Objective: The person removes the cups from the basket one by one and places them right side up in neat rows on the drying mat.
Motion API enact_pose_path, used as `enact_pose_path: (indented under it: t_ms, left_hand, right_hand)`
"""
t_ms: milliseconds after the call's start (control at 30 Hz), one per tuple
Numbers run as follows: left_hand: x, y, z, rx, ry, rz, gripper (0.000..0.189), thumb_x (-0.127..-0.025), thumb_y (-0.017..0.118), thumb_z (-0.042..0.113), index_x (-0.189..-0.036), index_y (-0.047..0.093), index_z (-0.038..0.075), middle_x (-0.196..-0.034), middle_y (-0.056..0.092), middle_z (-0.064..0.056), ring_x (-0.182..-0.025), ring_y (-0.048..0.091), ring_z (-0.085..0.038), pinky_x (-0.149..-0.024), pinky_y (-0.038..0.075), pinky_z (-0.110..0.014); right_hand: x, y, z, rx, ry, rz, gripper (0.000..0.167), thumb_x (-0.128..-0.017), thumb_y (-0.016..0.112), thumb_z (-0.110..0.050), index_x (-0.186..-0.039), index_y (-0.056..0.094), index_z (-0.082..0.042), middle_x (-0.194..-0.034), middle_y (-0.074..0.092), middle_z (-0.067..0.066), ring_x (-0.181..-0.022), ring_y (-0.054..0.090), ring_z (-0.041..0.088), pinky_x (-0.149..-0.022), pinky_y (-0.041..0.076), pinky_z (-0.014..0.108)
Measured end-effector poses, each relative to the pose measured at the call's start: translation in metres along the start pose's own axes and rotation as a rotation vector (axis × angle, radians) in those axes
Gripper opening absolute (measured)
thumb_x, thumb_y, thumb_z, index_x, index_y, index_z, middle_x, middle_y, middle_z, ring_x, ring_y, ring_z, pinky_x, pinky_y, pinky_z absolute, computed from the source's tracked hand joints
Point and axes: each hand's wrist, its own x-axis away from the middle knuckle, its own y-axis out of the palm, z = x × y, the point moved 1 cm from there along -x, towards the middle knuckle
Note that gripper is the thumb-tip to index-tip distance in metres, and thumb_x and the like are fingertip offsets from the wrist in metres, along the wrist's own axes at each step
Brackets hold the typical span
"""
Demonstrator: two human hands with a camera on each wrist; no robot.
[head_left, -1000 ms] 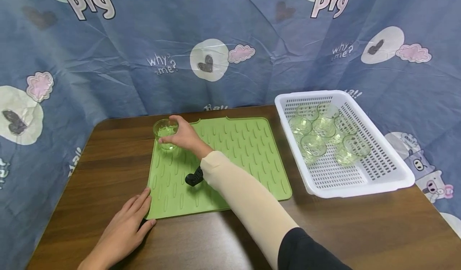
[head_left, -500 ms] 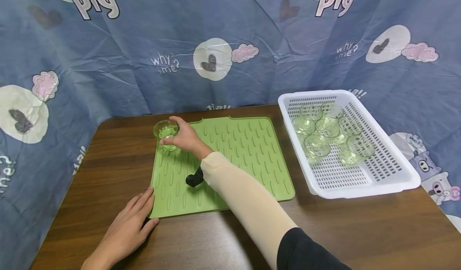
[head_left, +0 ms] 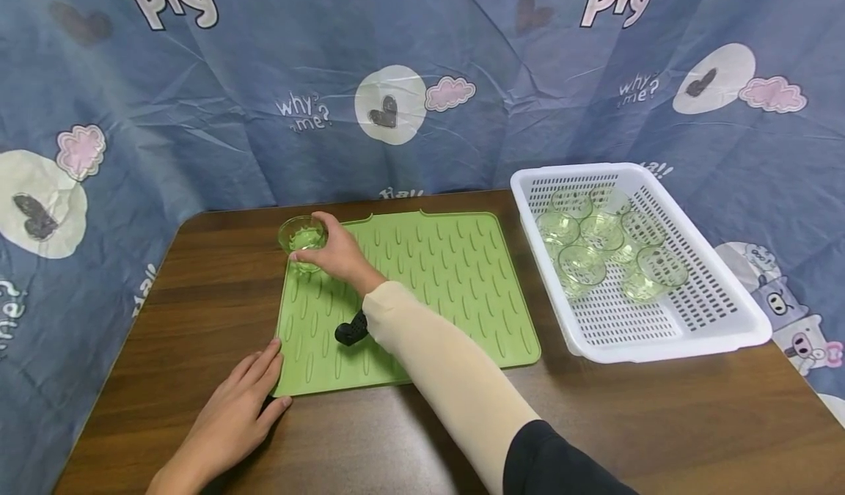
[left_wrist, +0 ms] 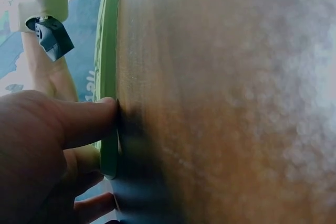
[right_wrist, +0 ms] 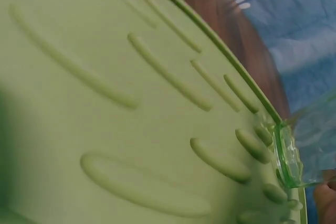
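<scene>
At the far left corner of the green ridged mat (head_left: 409,290), my right hand (head_left: 339,253) grips a clear green-tinted glass (head_left: 302,235) between thumb and fingers. In the right wrist view the glass (right_wrist: 312,148) has its base right by the mat's raised edge; whether it fully touches is hard to tell. My left hand (head_left: 227,407) lies on the table by the mat's near left corner, fingers mostly straight. In the left wrist view its thumb (left_wrist: 86,121) touches the mat's edge (left_wrist: 107,145).
A white perforated basket (head_left: 667,345) stands on the table (head_left: 594,407) to the right, holding several similar glasses (head_left: 601,232). A blue printed cloth (head_left: 422,40) hangs behind the table. A small black wrist camera (head_left: 351,329) sits under my right wrist above the mat.
My head view has shifted slightly. Both hands stay in nearly the same places, with the right hand still holding the glass at the mat's far left corner.
</scene>
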Motion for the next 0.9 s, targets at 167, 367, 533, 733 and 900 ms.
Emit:
enact_pose_path:
  t_ms: [167, 367, 533, 733, 900]
  left_hand:
    - [0.0013, -0.0008, -0.0009, 0.001, -0.001, -0.003, 0.067, -0.094, 0.068, 0.027, -0.147, 0.042, -0.005, -0.159, 0.033, -0.021, -0.137, 0.039, -0.044, -0.103, 0.042, -0.062]
    - [0.0044, -0.0022, -0.0033, -0.002, -0.012, -0.003, 0.068, -0.094, 0.067, 0.029, -0.147, 0.042, -0.005, -0.160, 0.033, -0.020, -0.137, 0.039, -0.044, -0.103, 0.042, -0.062]
    - [0.0058, -0.0029, -0.0036, -0.002, -0.010, 0.002, 0.067, -0.094, 0.067, 0.028, -0.147, 0.042, -0.005, -0.160, 0.034, -0.021, -0.137, 0.039, -0.044, -0.103, 0.042, -0.062]
    - [0.0029, -0.0015, -0.0017, 0.007, 0.003, -0.007, 0.067, -0.094, 0.067, 0.028, -0.147, 0.042, -0.004, -0.160, 0.033, -0.020, -0.138, 0.039, -0.044, -0.104, 0.042, -0.061]
    - [0.0021, -0.0012, -0.0019, 0.011, 0.006, 0.002, 0.066, -0.094, 0.067, 0.028, -0.147, 0.043, -0.005, -0.160, 0.033, -0.020, -0.138, 0.040, -0.043, -0.105, 0.042, -0.060]
  right_hand:
    - [-0.0006, 0.0040, -0.0013, -0.007, 0.013, 0.009, 0.086, -0.082, 0.082, -0.034, -0.153, 0.035, -0.028, -0.156, 0.044, -0.003, -0.141, 0.047, 0.021, -0.110, 0.047, 0.039]
    - [-0.0016, 0.0085, -0.0030, -0.009, 0.011, -0.016, 0.085, -0.084, 0.081, -0.030, -0.153, 0.033, -0.034, -0.157, 0.042, -0.002, -0.141, 0.047, 0.022, -0.110, 0.047, 0.040]
    - [-0.0022, 0.0106, -0.0009, 0.000, 0.006, -0.032, 0.086, -0.084, 0.080, -0.027, -0.154, 0.031, -0.034, -0.158, 0.040, -0.003, -0.141, 0.047, 0.022, -0.109, 0.048, 0.041]
    - [-0.0027, 0.0074, 0.0022, -0.012, 0.012, -0.028, 0.087, -0.084, 0.080, -0.025, -0.155, 0.031, -0.034, -0.160, 0.038, -0.004, -0.142, 0.045, 0.024, -0.108, 0.048, 0.043]
    - [-0.0031, 0.0062, 0.0019, -0.001, 0.005, -0.021, 0.087, -0.084, 0.081, -0.024, -0.154, 0.030, -0.035, -0.158, 0.040, -0.003, -0.141, 0.047, 0.024, -0.108, 0.048, 0.042]
